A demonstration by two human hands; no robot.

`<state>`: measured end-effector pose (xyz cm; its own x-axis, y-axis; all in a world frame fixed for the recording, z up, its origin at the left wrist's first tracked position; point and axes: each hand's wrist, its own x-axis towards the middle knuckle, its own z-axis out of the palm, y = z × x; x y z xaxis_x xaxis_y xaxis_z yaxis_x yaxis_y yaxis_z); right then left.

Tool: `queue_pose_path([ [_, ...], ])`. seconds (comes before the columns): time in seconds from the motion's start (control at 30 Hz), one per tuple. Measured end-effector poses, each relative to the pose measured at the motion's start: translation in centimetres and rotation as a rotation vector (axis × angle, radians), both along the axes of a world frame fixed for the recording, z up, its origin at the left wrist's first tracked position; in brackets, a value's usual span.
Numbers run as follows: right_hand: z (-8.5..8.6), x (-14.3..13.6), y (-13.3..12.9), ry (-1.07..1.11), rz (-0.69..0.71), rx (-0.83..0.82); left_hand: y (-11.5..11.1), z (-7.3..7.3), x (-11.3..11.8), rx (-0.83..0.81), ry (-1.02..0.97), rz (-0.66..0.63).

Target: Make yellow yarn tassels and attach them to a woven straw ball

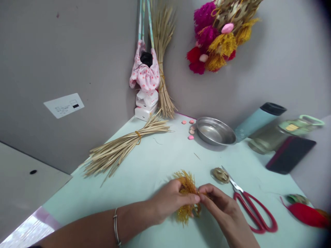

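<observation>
two hands [168,199] pinch a yellow tassel [190,182] at the lower centre of the frame

in the head view, the left hand has a closed grip on the tassel, thumb and fingers pressed on its yellow threads; a silver bangle [116,227] circles that wrist. the right hand [224,206] has its grip closed too, thumb and finger pinching the right edge of the tassel, their tips close to the left thumb. the tassel is held over the pale green bench [165,162], threads fanning out above and below the left thumb.

right of the hands, red-handled scissors [261,210] lie with the tip by a small brown bundle [220,175]. at the lower right edge is a red thing [305,214], blurred, with a green roll [297,198] just above it.

a thin needle-like piece [197,156] lies above the hands. farther up, pink beads [190,137] sit just left of a steel bowl [214,131]. to the right of the bowl are a tilted blue flask [258,120], a green bottle [269,137] and a dark phone [291,155].

left of centre, a tied straw bundle [124,144] lies on the bench. at the upper centre, taller straw [162,62] stands in the corner beside a dotted pink cloth [147,77], with white packs [146,103] below. magenta, red and yellow tufts [222,44] hang at the upper right. a white label [64,105] is on the left wall [64,44].
</observation>
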<state>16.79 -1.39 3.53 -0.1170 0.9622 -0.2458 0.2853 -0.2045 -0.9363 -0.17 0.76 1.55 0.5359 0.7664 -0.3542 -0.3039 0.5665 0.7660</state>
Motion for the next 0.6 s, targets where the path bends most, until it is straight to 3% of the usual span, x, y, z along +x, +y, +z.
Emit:
queue_pose_path([
  [0.3, 0.5, -0.8, -0.3, 0.099, -0.088, -0.016, 0.1, 0.5, 0.1, -0.031, -0.041, 0.019],
  [0.6, 0.4, -1.1, -0.5, 0.211, -0.045, -0.085, 0.2, 0.1, 0.0, -0.059, -0.079, 0.061],
])
